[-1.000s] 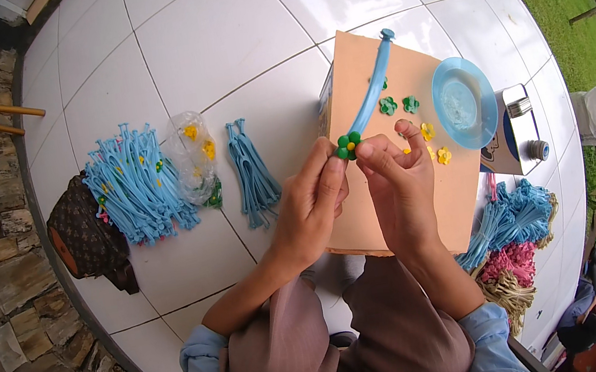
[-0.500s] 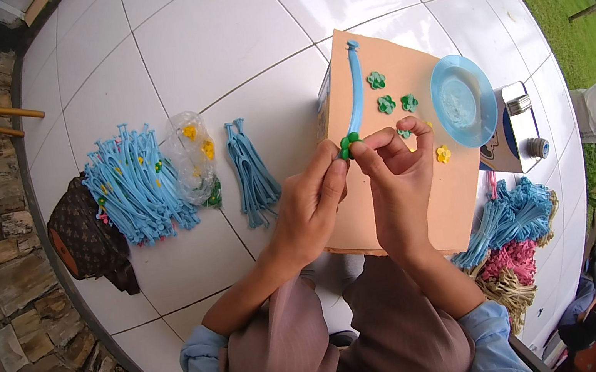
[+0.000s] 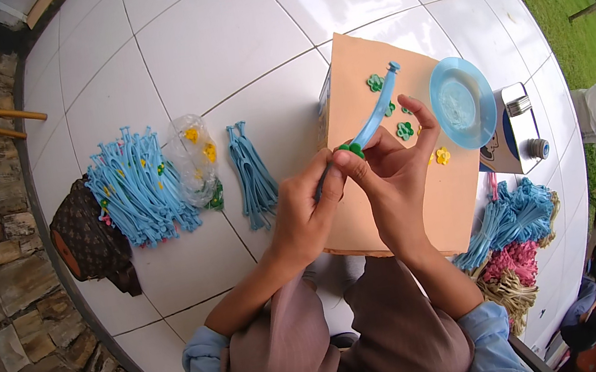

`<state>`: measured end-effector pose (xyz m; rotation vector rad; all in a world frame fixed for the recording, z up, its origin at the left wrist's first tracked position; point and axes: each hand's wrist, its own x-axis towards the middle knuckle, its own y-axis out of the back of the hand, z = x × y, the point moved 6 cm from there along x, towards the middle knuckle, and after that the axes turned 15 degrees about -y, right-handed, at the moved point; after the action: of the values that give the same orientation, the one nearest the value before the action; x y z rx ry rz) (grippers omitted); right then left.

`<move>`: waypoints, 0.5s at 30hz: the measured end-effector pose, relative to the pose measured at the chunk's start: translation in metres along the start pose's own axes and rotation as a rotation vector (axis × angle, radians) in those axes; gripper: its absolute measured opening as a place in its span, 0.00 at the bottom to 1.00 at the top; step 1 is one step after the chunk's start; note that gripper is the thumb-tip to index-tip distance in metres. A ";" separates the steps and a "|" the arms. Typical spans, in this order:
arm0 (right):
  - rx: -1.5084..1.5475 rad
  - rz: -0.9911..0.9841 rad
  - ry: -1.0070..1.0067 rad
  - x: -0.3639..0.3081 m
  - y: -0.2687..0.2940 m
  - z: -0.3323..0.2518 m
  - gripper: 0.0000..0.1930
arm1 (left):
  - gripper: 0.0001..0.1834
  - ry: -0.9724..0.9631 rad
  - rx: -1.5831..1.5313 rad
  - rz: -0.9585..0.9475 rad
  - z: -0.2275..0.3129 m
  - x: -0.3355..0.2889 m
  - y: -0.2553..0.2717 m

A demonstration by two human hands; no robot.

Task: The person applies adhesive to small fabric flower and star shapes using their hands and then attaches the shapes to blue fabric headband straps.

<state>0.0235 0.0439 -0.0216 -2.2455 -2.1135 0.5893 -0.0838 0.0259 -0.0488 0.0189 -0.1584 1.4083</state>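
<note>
Over the box, both hands meet at a blue plastic strap point(image 3: 377, 113) with a knobbed tip. A green plastic flower point(image 3: 351, 149) sits around the strap low down, at my fingertips. My left hand point(image 3: 306, 204) is closed on the strap's lower end, mostly hidden by the fingers. Thumb and fingers of my right hand point(image 3: 393, 182) pinch the green flower, while another finger sticks up. Beyond the hands, several loose green flowers point(image 3: 404, 130) and yellow flowers point(image 3: 443, 155) lie on the cardboard top.
The cardboard box point(image 3: 389, 222) stands before my knees. A blue plate point(image 3: 485, 113) of clear bits and a metal can point(image 3: 519, 128) are right, above bundled straps point(image 3: 517, 217). Leftward lie strap bundles point(image 3: 255, 185), point(image 3: 135, 188), a plastic bag point(image 3: 192, 156) and a brown bag point(image 3: 92, 238).
The strap's knobbed tip has swung right and toward me, so the strap slants more. The green flower has turned a little at my fingertips; both hands stay close together.
</note>
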 end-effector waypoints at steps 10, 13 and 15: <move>0.046 0.000 0.035 -0.005 -0.012 -0.002 0.34 | 0.07 -0.238 0.368 0.005 0.024 -0.002 0.009; 0.086 -0.032 0.064 -0.010 -0.024 -0.010 0.33 | 0.08 -0.247 0.384 0.043 0.034 -0.008 0.015; 0.056 -0.028 0.122 -0.019 -0.032 -0.022 0.32 | 0.08 -0.265 0.395 0.060 0.045 -0.012 0.020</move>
<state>-0.0022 0.0339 0.0120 -2.1599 -2.0412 0.4908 -0.1100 0.0122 -0.0075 0.5322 -0.0984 1.4751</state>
